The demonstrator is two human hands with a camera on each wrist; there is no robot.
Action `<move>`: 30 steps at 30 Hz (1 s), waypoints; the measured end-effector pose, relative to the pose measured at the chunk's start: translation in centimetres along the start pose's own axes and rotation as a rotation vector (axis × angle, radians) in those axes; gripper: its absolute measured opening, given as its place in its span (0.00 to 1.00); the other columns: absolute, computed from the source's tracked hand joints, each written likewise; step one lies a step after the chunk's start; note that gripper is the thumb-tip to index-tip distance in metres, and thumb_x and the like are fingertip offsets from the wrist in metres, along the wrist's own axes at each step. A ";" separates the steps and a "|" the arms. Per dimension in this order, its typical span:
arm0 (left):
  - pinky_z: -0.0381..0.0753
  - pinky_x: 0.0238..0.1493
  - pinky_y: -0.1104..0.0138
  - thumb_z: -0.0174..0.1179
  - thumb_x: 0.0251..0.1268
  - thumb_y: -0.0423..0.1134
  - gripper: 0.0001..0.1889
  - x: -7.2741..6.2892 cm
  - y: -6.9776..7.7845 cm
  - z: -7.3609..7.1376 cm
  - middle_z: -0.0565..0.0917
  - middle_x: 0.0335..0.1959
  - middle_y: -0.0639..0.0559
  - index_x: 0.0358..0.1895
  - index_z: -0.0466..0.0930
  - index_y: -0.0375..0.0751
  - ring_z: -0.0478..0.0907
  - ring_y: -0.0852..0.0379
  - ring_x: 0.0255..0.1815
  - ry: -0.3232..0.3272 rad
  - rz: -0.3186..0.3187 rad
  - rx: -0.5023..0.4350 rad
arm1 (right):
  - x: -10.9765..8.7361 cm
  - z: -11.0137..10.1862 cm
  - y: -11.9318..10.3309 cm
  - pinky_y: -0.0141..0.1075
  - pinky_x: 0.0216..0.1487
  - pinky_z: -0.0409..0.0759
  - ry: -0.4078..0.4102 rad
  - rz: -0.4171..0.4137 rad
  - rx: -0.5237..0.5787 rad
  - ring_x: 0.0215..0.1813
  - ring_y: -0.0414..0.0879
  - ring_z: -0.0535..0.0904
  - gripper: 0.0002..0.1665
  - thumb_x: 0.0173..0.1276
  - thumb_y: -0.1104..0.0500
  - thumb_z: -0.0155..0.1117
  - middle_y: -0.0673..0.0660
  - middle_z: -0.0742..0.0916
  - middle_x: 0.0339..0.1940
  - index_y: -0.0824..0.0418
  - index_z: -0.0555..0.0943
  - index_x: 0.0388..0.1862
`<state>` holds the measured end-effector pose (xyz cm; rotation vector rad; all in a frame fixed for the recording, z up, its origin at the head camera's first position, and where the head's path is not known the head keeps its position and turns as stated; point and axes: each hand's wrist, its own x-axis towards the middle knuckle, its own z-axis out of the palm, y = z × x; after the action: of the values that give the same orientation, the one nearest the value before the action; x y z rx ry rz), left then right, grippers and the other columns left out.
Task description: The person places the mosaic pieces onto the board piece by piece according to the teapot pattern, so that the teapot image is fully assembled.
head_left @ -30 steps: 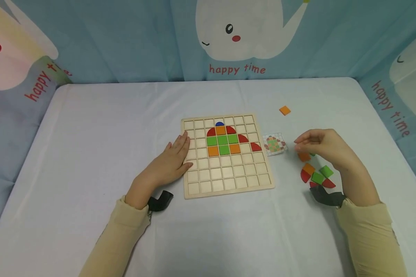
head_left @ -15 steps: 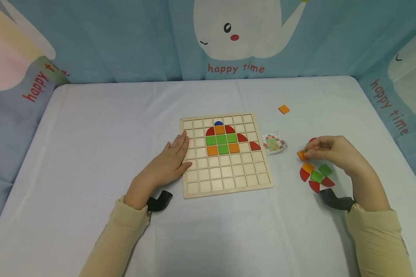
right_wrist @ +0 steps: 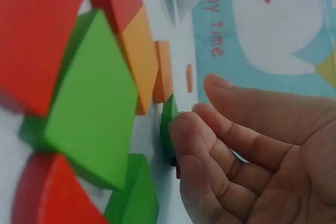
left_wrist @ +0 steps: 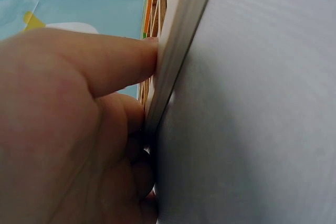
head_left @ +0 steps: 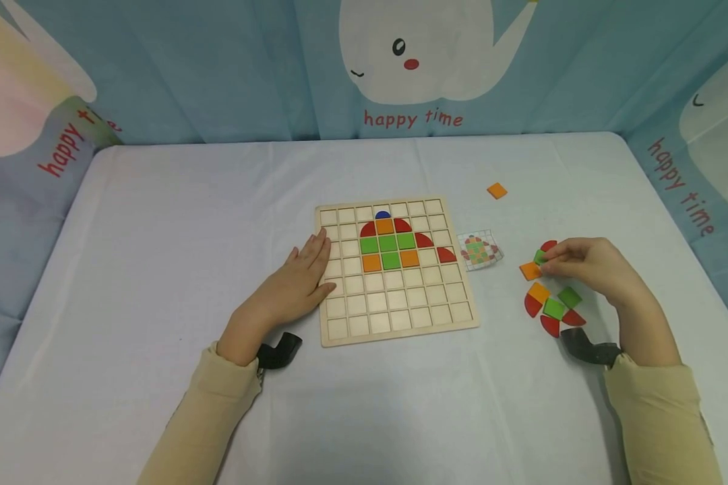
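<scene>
A wooden grid board [head_left: 400, 306] lies on the table, holding green, orange and red tiles and a blue half-round one in its cells. My left hand [head_left: 291, 279] rests along the board's left edge, fingers straight, and its thumb [left_wrist: 123, 64] touches the rim in the left wrist view. At the loose tiles on the right is my right hand [head_left: 594, 266], its fingertips beside a green tile [head_left: 540, 257], a red quarter-round tile [head_left: 549, 245] and an orange tile [head_left: 530, 271]. The right wrist view shows thumb and fingers apart, with no tile between them.
Below the right hand lies a cluster with a green tile [head_left: 570, 298], an orange tile [head_left: 539, 293] and several red quarter-rounds. A small pattern card [head_left: 480, 250] lies beside the board. Farther back is a lone orange tile [head_left: 497, 190]. A blue curtain [head_left: 249, 74] hangs behind the table.
My right hand has moved right and slightly down; over the last half second its fingers have come off the orange tile towards the green and red ones. The left hand stays put.
</scene>
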<state>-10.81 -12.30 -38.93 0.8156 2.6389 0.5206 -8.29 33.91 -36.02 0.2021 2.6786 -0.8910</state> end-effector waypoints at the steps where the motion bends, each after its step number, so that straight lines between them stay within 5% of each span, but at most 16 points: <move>1: 0.39 0.71 0.49 0.47 0.73 0.44 0.37 0.0 0.0 0.0 0.36 0.75 0.38 0.72 0.38 0.26 0.35 0.43 0.75 0.002 0.002 0.000 | 0.2 0.0 0.2 0.31 0.32 0.76 0.011 0.012 -0.009 0.35 0.43 0.78 0.28 0.60 0.42 0.67 0.54 0.86 0.33 0.65 0.79 0.45; 8: 0.39 0.71 0.49 0.47 0.73 0.44 0.37 -0.1 0.0 0.0 0.37 0.75 0.38 0.72 0.39 0.26 0.35 0.43 0.75 0.001 -0.004 0.004 | 1.0 -0.4 0.8 0.39 0.38 0.70 0.009 0.031 -0.005 0.40 0.50 0.74 0.28 0.61 0.45 0.67 0.58 0.85 0.34 0.68 0.78 0.47; 14: 0.39 0.71 0.49 0.47 0.73 0.44 0.37 0.0 0.0 0.0 0.36 0.75 0.38 0.72 0.38 0.26 0.35 0.43 0.75 0.001 0.004 0.011 | 2.1 -0.4 2.5 0.33 0.34 0.71 0.060 0.042 -0.066 0.38 0.47 0.75 0.26 0.61 0.43 0.67 0.53 0.86 0.32 0.64 0.79 0.45; 21: 0.39 0.71 0.49 0.47 0.73 0.44 0.37 0.0 -0.1 0.0 0.36 0.75 0.38 0.72 0.38 0.26 0.35 0.43 0.75 -0.005 0.002 0.011 | 1.2 -0.1 -0.3 0.35 0.35 0.72 0.069 0.016 -0.099 0.37 0.51 0.76 0.18 0.60 0.59 0.69 0.58 0.84 0.32 0.70 0.79 0.44; 30: 0.39 0.71 0.49 0.47 0.73 0.44 0.37 0.0 -0.1 -0.1 0.36 0.75 0.38 0.72 0.38 0.26 0.35 0.43 0.75 -0.001 0.005 -0.006 | 1.1 0.3 -1.0 0.35 0.34 0.73 0.077 -0.002 -0.124 0.38 0.55 0.75 0.18 0.58 0.61 0.69 0.61 0.81 0.34 0.70 0.79 0.44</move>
<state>-10.85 -12.36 -38.91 0.8203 2.6340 0.5293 -9.47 32.99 -36.03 0.2093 2.7943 -0.7290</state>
